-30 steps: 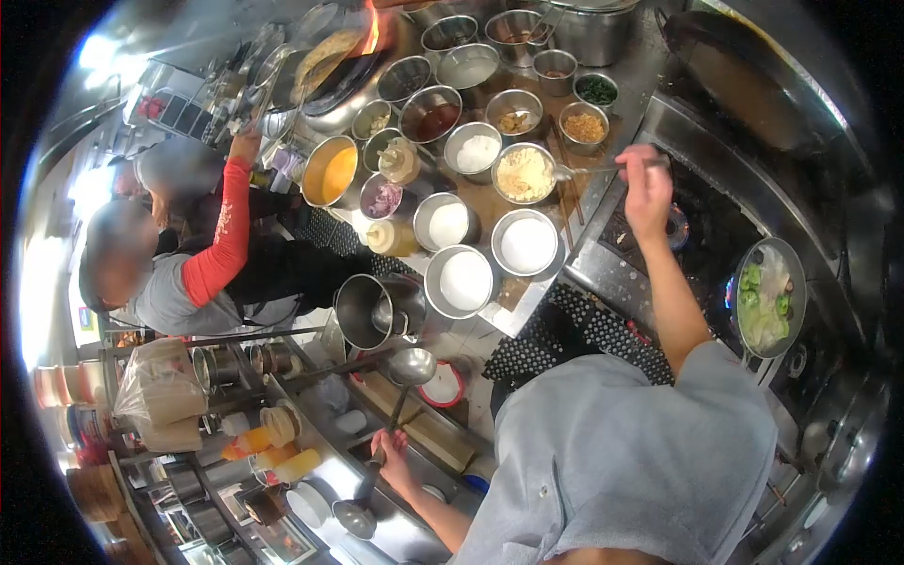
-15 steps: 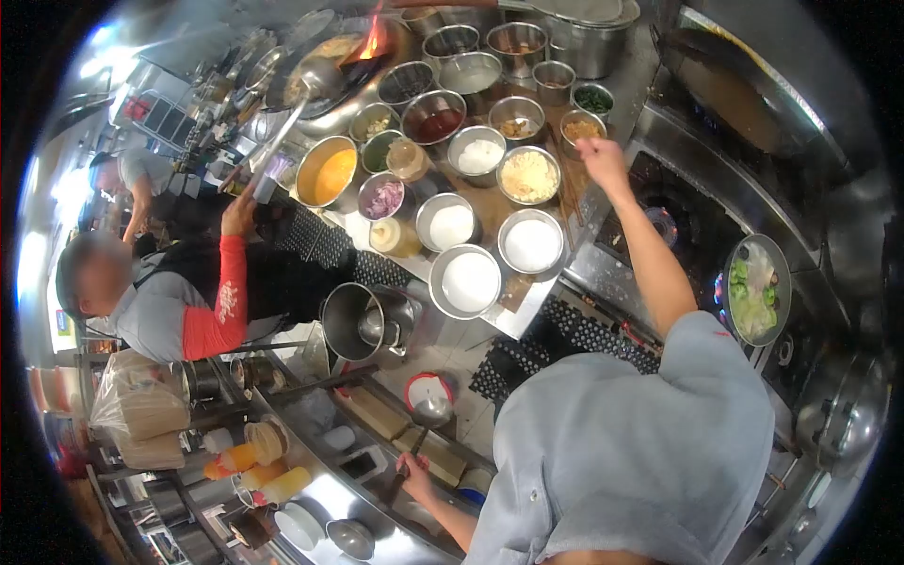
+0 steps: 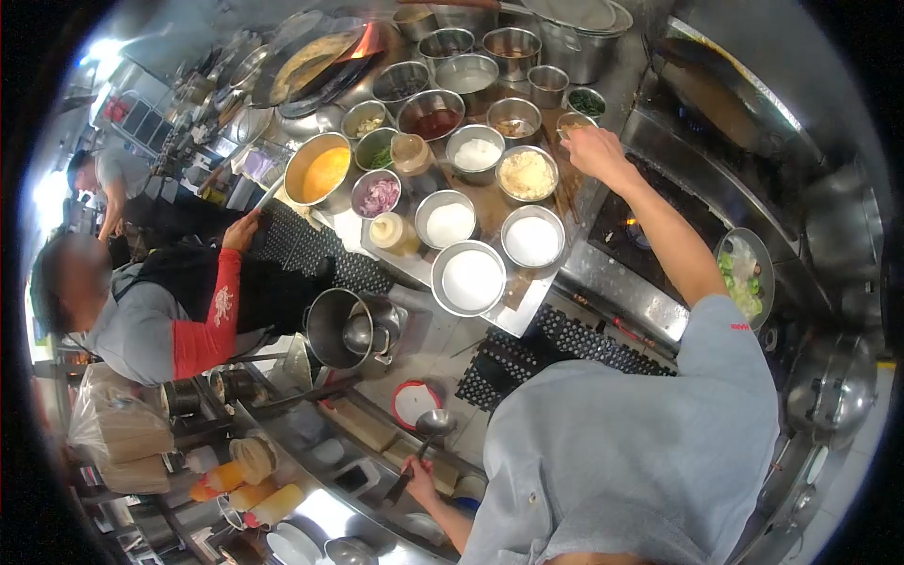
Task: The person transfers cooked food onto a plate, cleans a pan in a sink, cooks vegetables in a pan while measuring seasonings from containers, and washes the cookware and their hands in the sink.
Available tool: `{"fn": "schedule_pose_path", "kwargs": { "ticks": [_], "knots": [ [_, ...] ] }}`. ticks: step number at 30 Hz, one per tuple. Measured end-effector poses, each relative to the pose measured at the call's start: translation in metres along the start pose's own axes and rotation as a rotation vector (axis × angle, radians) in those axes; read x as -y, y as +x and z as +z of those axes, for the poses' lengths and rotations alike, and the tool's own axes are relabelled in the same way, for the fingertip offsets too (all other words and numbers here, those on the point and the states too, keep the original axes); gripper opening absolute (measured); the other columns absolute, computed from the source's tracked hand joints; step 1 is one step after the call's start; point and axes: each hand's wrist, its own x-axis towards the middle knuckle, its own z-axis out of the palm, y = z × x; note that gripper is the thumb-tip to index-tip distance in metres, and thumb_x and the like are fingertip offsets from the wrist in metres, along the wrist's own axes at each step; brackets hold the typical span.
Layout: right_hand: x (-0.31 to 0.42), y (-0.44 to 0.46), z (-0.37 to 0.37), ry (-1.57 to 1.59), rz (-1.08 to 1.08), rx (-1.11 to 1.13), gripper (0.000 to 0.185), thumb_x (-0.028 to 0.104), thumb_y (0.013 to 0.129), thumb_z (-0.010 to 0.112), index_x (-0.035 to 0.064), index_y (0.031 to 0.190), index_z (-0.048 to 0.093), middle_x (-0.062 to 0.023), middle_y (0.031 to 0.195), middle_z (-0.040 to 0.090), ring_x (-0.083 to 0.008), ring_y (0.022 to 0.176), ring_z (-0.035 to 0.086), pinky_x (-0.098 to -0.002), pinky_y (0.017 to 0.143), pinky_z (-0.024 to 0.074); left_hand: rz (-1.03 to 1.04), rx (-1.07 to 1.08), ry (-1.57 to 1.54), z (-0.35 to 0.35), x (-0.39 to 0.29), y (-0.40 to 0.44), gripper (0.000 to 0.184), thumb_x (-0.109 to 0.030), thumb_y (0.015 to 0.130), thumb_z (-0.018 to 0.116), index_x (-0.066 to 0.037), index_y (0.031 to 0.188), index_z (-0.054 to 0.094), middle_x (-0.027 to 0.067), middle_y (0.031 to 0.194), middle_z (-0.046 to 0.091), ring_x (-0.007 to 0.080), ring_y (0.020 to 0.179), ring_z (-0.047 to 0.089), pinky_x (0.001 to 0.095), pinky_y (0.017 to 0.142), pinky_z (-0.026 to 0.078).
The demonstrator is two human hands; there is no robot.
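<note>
Head view: we see the left grip (image 3: 420, 474) clamped on a ladle (image 3: 436, 423), scoop end beyond it; right grip (image 3: 593, 151) at small metal bowl (image 3: 569, 120), fingertips hidden, we can't tell whether together.

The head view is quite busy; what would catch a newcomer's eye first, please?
Probably the orange flame at the top, left of centre. Next come the metal bowls crowding the upper middle, the right hand at one on their right side. Lower down, the left hand holds a ladle.
</note>
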Motion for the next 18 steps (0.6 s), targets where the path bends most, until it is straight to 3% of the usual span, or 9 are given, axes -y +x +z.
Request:
{"fn": "schedule_pose_path", "kwargs": {
  "ticks": [2, 4, 8, 12, 13, 14, 16, 17, 18],
  "knots": [
    [0.005, 0.0, -0.001, -0.112, 0.057, -0.015, 0.03, 0.028, 0.09, 0.053, 0.001, 0.093, 0.065, -0.0213, 0.082, 0.065, -0.0388, 0.081, 0.062, -0.0462, 0.073, 0.0479, 0.007, -0.004, 0.0, -0.004, 0.003, 0.005, 0.013, -0.018, 0.094, 0.057, -0.006, 0.099, 0.056, 0.0079, 0.077, 0.06, 0.0135, 0.061, 0.059, 0.025, 0.054, 0.048],
    [0.012, 0.003, 0.003, 0.259, -0.086, 0.098, 0.027, 0.025, 0.09, 0.053, 0.0017, 0.093, 0.066, -0.0219, 0.085, 0.065, -0.0394, 0.085, 0.062, -0.0476, 0.075, 0.0479, 0.047, 0.082, -0.013, -0.005, 0.001, 0.01, 0.015, -0.019, 0.094, 0.057, -0.006, 0.1, 0.056, 0.0073, 0.077, 0.06, 0.0132, 0.062, 0.059, 0.0241, 0.055, 0.048],
    [-0.004, 0.003, 0.003, -0.103, -0.062, -0.002, 0.027, 0.025, 0.089, 0.053, 0.001, 0.09, 0.064, -0.0229, 0.086, 0.064, -0.0396, 0.085, 0.062, -0.0475, 0.075, 0.0482, -0.023, -0.005, 0.006, -0.001, -0.007, 0.013, 0.015, -0.019, 0.094, 0.057, -0.006, 0.101, 0.056, 0.007, 0.077, 0.06, 0.0131, 0.063, 0.059, 0.0233, 0.056, 0.048],
    [0.016, -0.003, -0.005, 0.082, -0.075, 0.085, 0.028, 0.026, 0.09, 0.053, 0.001, 0.087, 0.065, -0.0228, 0.085, 0.065, -0.0394, 0.085, 0.063, -0.047, 0.075, 0.0488, 0.048, 0.052, -0.032, 0.0, -0.005, 0.016, 0.015, -0.017, 0.094, 0.056, -0.005, 0.102, 0.057, 0.0074, 0.077, 0.059, 0.0133, 0.062, 0.057, 0.0235, 0.057, 0.048],
    [0.02, -0.007, -0.012, -0.122, -0.033, 0.023, 0.03, 0.026, 0.092, 0.052, 0.0, 0.085, 0.065, -0.0214, 0.083, 0.065, -0.037, 0.082, 0.064, -0.0458, 0.073, 0.0491, 0.073, 0.095, -0.039, -0.002, -0.004, 0.018, 0.015, -0.017, 0.093, 0.056, -0.005, 0.103, 0.057, 0.0076, 0.077, 0.059, 0.0133, 0.062, 0.057, 0.0239, 0.057, 0.048],
    [0.019, -0.009, -0.019, -0.126, -0.039, 0.022, 0.03, 0.026, 0.092, 0.052, 0.0, 0.085, 0.065, -0.0214, 0.083, 0.065, -0.037, 0.082, 0.064, -0.0458, 0.073, 0.0491, 0.071, 0.094, -0.046, -0.001, -0.004, 0.019, 0.015, -0.017, 0.093, 0.056, -0.005, 0.103, 0.057, 0.0076, 0.077, 0.059, 0.0133, 0.062, 0.057, 0.0239, 0.057, 0.048],
    [0.023, -0.013, -0.037, 0.112, -0.172, -0.258, 0.032, 0.03, 0.092, 0.054, 0.0002, 0.089, 0.067, -0.0187, 0.08, 0.066, -0.0265, 0.077, 0.066, -0.0404, 0.07, 0.0505, 0.03, 0.058, 0.012, 0.0, -0.003, 0.019, 0.017, -0.017, 0.093, 0.057, -0.004, 0.104, 0.057, 0.0078, 0.075, 0.059, 0.0129, 0.061, 0.057, 0.024, 0.056, 0.048],
    [0.026, -0.015, -0.045, 0.511, 0.065, -0.051, 0.027, 0.024, 0.092, 0.057, 0.0001, 0.098, 0.068, -0.0133, 0.08, 0.067, -0.0166, 0.074, 0.065, -0.0318, 0.065, 0.051, 0.025, 0.051, 0.013, -0.001, -0.002, 0.018, 0.017, -0.017, 0.093, 0.057, -0.004, 0.104, 0.057, 0.0078, 0.075, 0.059, 0.0129, 0.061, 0.057, 0.024, 0.056, 0.048],
    [0.033, -0.019, -0.045, 0.514, 0.069, -0.042, 0.027, 0.024, 0.092, 0.057, 0.0001, 0.098, 0.068, -0.0133, 0.08, 0.067, -0.0166, 0.074, 0.065, -0.0318, 0.065, 0.051, 0.016, 0.055, -0.003, 0.001, -0.004, 0.018, 0.018, -0.018, 0.093, 0.057, -0.004, 0.104, 0.056, 0.0079, 0.075, 0.059, 0.0128, 0.06, 0.057, 0.0239, 0.055, 0.048]
  ]
}}
